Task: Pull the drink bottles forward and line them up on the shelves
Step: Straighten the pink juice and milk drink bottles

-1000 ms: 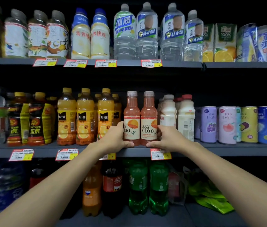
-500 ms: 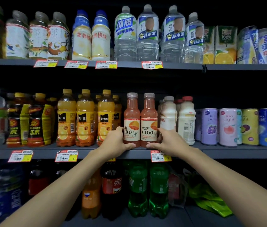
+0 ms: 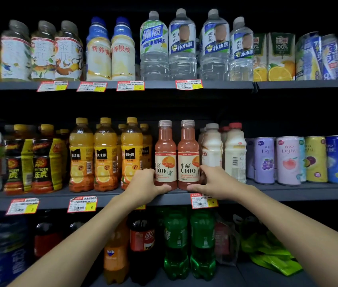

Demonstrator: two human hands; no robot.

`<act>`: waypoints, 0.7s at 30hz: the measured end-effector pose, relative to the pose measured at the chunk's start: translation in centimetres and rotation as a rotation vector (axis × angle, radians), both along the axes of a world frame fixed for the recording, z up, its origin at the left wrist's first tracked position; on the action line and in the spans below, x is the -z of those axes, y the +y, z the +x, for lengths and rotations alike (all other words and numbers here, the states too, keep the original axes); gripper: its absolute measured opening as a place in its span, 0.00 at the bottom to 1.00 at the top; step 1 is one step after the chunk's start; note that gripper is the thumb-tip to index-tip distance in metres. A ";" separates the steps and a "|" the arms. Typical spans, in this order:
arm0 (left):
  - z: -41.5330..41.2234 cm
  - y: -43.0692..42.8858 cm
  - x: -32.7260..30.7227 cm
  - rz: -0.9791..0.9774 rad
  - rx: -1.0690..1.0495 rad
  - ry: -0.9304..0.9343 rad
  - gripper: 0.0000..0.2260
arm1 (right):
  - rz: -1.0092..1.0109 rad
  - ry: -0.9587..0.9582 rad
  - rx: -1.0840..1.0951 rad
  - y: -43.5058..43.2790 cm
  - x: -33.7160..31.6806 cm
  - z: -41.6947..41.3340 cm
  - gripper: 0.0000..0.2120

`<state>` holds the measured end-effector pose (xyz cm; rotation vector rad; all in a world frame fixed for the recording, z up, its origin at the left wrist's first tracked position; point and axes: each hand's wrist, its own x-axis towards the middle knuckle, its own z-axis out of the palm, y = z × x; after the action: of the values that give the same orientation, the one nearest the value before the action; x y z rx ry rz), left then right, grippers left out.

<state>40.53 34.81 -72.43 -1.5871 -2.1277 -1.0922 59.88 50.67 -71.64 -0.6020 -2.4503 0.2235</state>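
Dim, dark recesses — frontal light, centre sharp, edges blurred, wide-angle bowing.

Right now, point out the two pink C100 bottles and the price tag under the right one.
left C100 bottle (image 3: 165, 162): head view, on its label.
right C100 bottle (image 3: 188, 162): head view, on its label.
price tag (image 3: 203, 201): head view, on its white middle, at the shelf edge.

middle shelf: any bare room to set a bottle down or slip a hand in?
Little. A bare strip of shelf front runs below the cans, right of the right hand. Elsewhere crowded: orange juice bottles, pink C100 bottles and white bottles stand nearly touching.
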 end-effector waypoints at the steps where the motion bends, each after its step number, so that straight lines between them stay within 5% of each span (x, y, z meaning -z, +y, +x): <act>1: 0.0 0.0 0.0 0.003 -0.001 0.002 0.26 | -0.008 0.017 0.000 -0.1 0.1 0.0 0.30; 21: 0.4 0.1 0.0 0.004 -0.023 -0.025 0.25 | -0.042 0.119 0.039 -0.9 0.6 -0.4 0.25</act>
<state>40.91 34.89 -72.41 -1.5506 -2.1527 -1.1140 59.52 49.72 -72.20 -0.6355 -2.3221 0.2870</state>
